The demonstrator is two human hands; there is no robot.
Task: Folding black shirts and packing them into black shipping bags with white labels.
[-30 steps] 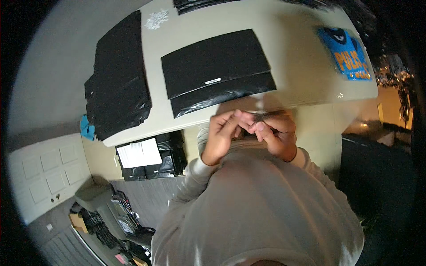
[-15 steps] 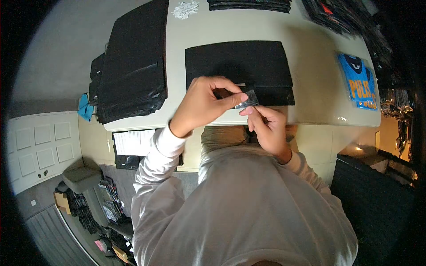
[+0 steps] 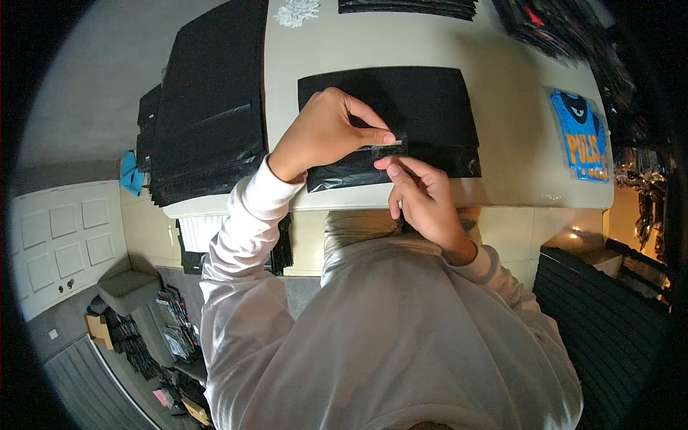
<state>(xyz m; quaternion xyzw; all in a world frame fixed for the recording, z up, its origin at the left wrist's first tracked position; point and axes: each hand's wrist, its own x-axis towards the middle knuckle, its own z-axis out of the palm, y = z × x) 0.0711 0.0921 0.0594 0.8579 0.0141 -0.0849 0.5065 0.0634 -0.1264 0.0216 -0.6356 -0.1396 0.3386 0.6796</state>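
Observation:
A black plastic mailing bag (image 3: 423, 107) lies flat on the table in front of me, its shinier flap strip along the near edge. A small white slip (image 3: 388, 142) sits near the bag's middle. Over it is a small clear plastic piece (image 3: 390, 152), perhaps tape. My left hand (image 3: 333, 132) pinches the upper part of this piece between thumb and forefinger. My right hand (image 3: 423, 197) has thumb and forefinger together at its lower edge, the other fingers curled. Whether the piece touches the bag all over, I cannot tell.
A tall stack of black bags (image 3: 211, 107) stands at the left. Small white slips (image 3: 297, 12) are heaped at the far side, beside another black stack (image 3: 407, 7). A blue shirt in clear wrap (image 3: 582, 136) lies right, and dark packages (image 3: 545, 29) lie far right.
Both hands have moved with the clear piece, away from me and slightly left. It has gone from above the bag's near edge to over the white slip.

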